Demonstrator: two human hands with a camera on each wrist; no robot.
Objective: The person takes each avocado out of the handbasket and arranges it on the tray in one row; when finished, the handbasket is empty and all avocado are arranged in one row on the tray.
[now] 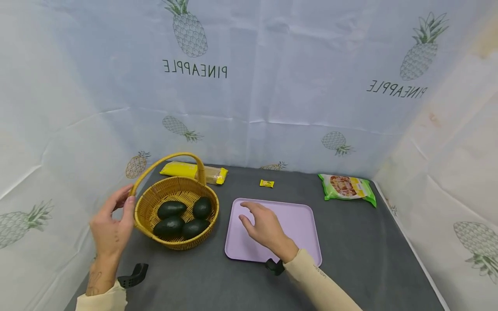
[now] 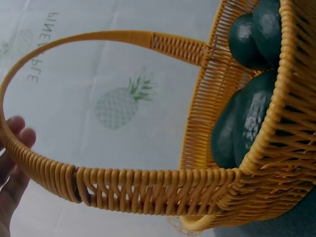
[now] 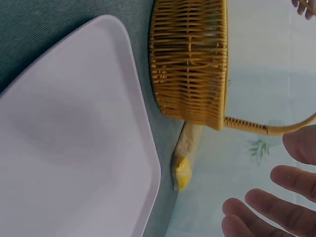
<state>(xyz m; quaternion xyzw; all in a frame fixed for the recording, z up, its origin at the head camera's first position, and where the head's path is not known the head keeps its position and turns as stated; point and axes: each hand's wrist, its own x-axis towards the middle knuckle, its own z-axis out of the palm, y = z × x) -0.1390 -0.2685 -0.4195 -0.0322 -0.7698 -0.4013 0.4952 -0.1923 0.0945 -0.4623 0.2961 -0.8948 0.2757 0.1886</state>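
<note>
My left hand (image 1: 113, 224) grips the handle of a yellow wicker basket (image 1: 180, 245) at its left side. In the left wrist view, the fingertips (image 2: 28, 137) curl round the arched handle (image 2: 44, 173). Several dark green avocados (image 1: 171, 209) lie inside the basket; two of them overlap close to the camera in that view. Over a pale purple tray (image 1: 293, 218), my right hand (image 1: 266, 226) hovers with its fingers apart and holds nothing. The right wrist view shows those fingers (image 3: 269, 205) spread above the table, beside the bare tray surface (image 3: 74, 138).
Behind the basket lies a long yellow package (image 1: 215, 175), partly hidden by the basket. A small yellow wrapped piece (image 1: 266, 183) sits beyond the tray. At the back right is a green food packet (image 1: 346, 188). Pineapple-print curtains (image 1: 272, 108) enclose the grey table (image 1: 194, 276).
</note>
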